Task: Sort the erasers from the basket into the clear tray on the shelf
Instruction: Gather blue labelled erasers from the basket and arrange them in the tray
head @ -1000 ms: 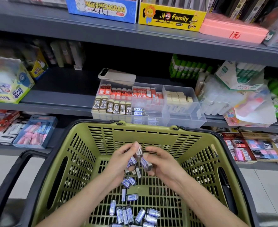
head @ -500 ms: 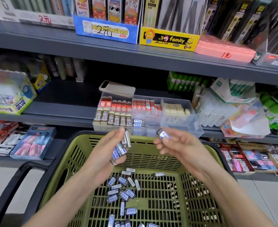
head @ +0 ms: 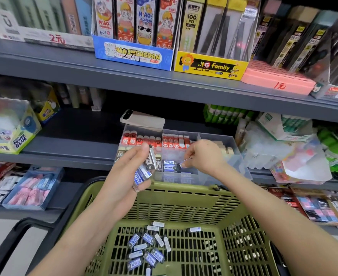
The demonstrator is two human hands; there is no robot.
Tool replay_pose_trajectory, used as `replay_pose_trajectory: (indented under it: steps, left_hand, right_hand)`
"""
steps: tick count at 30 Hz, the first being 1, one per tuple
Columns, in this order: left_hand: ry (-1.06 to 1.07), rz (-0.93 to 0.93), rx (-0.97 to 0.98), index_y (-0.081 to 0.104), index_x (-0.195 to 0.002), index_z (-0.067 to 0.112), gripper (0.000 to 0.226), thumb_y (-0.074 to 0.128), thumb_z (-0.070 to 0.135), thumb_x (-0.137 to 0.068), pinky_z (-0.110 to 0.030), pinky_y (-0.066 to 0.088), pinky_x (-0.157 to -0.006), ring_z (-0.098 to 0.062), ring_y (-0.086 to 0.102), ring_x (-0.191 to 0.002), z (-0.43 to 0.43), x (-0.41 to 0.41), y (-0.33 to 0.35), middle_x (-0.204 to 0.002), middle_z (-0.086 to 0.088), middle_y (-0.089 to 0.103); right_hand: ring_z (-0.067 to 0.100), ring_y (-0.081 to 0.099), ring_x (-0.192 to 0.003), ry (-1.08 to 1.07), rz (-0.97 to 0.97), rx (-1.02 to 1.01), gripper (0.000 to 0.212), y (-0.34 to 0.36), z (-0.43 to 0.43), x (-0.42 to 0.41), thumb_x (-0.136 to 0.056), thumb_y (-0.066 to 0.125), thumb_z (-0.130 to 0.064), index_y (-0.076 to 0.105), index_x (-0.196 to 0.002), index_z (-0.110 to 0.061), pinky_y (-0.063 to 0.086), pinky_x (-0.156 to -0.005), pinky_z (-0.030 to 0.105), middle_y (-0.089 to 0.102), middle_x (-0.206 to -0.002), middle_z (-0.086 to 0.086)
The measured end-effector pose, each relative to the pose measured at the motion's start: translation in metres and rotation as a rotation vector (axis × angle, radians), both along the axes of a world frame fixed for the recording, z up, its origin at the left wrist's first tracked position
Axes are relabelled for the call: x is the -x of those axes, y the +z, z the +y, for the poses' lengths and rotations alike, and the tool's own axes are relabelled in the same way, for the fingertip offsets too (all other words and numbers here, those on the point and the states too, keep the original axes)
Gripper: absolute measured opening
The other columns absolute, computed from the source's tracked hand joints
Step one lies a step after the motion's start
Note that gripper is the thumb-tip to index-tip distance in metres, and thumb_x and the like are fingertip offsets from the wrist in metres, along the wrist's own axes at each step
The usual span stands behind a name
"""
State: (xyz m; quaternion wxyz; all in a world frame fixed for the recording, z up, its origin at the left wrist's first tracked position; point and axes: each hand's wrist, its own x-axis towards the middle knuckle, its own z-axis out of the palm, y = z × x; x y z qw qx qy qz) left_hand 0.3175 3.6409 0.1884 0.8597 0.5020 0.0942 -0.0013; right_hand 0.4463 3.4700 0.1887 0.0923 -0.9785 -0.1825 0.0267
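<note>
Several small blue-and-grey wrapped erasers (head: 144,250) lie loose on the floor of the green basket (head: 184,198). My left hand (head: 128,174) is raised over the basket's far rim and grips a bunch of erasers (head: 147,166). My right hand (head: 202,158) reaches into the middle compartment of the clear tray (head: 241,166) on the shelf, pinching one eraser (head: 184,163) just above two blue erasers (head: 169,165) lying there. The tray's other compartments hold red, brown 2B and beige erasers.
A phone (head: 142,119) rests on the tray's back edge. Glue sticks and plastic packs (head: 273,148) crowd the shelf to the right, a glue box (head: 10,134) sits at the left. The shelf above (head: 164,84) overhangs the tray. Trays of goods line the lower shelf.
Both hands rose out of the basket toward the shelf. My right hand carried one eraser forward and down into the tray's middle compartment; my left hand followed with its bunch.
</note>
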Motion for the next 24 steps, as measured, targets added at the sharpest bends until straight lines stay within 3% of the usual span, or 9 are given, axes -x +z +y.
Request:
replay_pose_trajectory:
  steps: [4,9,13,17,21,24]
  left_hand:
    - [-0.004,0.013,0.025,0.074,-0.079,0.024,0.031,0.073,0.051,-0.065,-0.018,0.028,-0.037,-0.008,0.048,-0.06,-0.001,-0.005,0.0,-0.069,0.006,0.06]
    - [-0.013,0.041,0.047,0.074,-0.076,0.026,0.026,0.074,0.049,-0.064,-0.018,0.029,-0.036,-0.006,0.049,-0.055,-0.002,-0.012,-0.001,-0.068,0.006,0.06]
    - [-0.019,0.056,0.046,0.074,-0.075,0.028,0.025,0.073,0.05,-0.063,-0.018,0.029,-0.037,-0.007,0.049,-0.057,-0.003,-0.015,-0.002,-0.067,0.006,0.061]
    - [-0.023,0.091,0.022,0.076,-0.077,0.026,0.029,0.072,0.051,-0.063,-0.018,0.028,-0.035,-0.01,0.049,-0.061,-0.006,-0.016,-0.003,-0.067,0.007,0.062]
    - [-0.013,0.14,0.088,0.077,-0.08,0.025,0.027,0.076,0.044,-0.061,-0.017,0.031,-0.033,-0.008,0.058,-0.058,-0.008,-0.018,-0.002,-0.069,0.004,0.064]
    - [-0.009,0.166,0.144,0.075,-0.087,0.019,0.029,0.074,0.037,-0.065,-0.017,0.031,-0.032,-0.01,0.056,-0.058,-0.01,-0.02,-0.002,-0.071,-0.001,0.062]
  right_hand:
    - [0.018,0.058,-0.092,0.038,-0.107,0.043,0.021,-0.009,0.0,0.001,-0.068,0.077,-0.045,0.074,-0.077,-0.027,0.044,-0.08,0.028,0.071,-0.087,-0.002]
    - [0.023,0.049,-0.112,0.142,-0.217,0.211,0.017,-0.017,-0.005,0.002,-0.082,0.062,-0.042,0.075,-0.087,-0.032,0.028,-0.088,0.031,0.068,-0.108,0.007]
    - [0.024,0.039,-0.121,0.235,-0.157,0.352,0.032,-0.015,-0.009,-0.001,-0.089,0.048,-0.051,0.073,-0.089,-0.031,0.014,-0.075,0.033,0.068,-0.106,0.0]
    - [0.026,0.037,-0.124,0.293,-0.134,0.499,0.039,-0.01,-0.007,-0.005,-0.095,0.035,-0.049,0.07,-0.099,-0.032,0.02,-0.083,0.037,0.063,-0.115,0.006]
    - [0.023,0.047,-0.115,0.247,-0.149,0.347,0.036,0.001,-0.007,0.001,-0.098,0.036,-0.04,0.07,-0.1,-0.028,0.02,-0.08,0.034,0.067,-0.104,0.001]
    - [0.018,0.056,-0.098,0.19,-0.077,-0.074,0.032,0.014,-0.01,0.013,-0.097,0.043,-0.037,0.072,-0.09,-0.026,0.029,-0.083,0.029,0.071,-0.094,-0.005]
